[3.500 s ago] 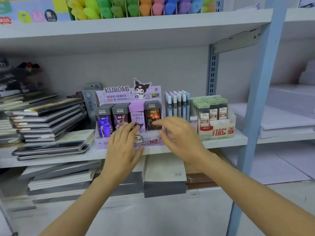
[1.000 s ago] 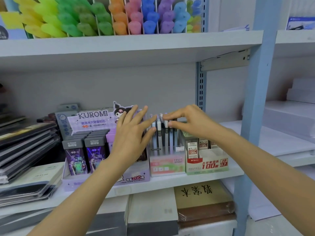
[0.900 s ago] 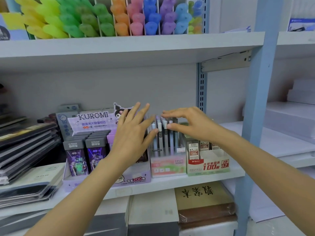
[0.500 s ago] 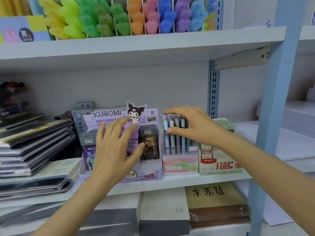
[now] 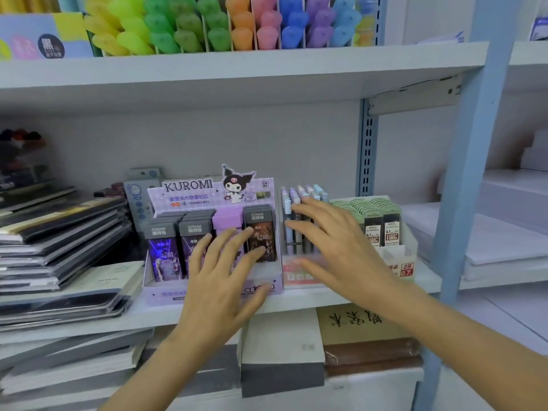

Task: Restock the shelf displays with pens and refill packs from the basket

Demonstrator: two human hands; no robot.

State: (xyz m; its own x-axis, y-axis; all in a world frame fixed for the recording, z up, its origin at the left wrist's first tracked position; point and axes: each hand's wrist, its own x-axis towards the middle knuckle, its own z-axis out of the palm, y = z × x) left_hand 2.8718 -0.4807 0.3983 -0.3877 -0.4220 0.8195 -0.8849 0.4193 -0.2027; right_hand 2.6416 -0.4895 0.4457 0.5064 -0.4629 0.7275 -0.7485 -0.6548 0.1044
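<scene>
The lilac Kuromi display box [image 5: 207, 197] is placed at the front edge of the shelf [image 5: 89, 324]. It is filled with upright refill packs [image 5: 258, 229], grey-topped and lilac. Pastel pens [image 5: 289, 209] are stood just beside it. The left hand [image 5: 225, 280] is spread before the packs and the right hand [image 5: 335, 247] before the pens; nothing is gripped.

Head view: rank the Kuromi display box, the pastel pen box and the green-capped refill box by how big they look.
1. Kuromi display box: clearly largest.
2. Green-capped refill box: seems wider than the next, but the right hand covers part of both, so unsure.
3. Pastel pen box: narrowest.
</scene>
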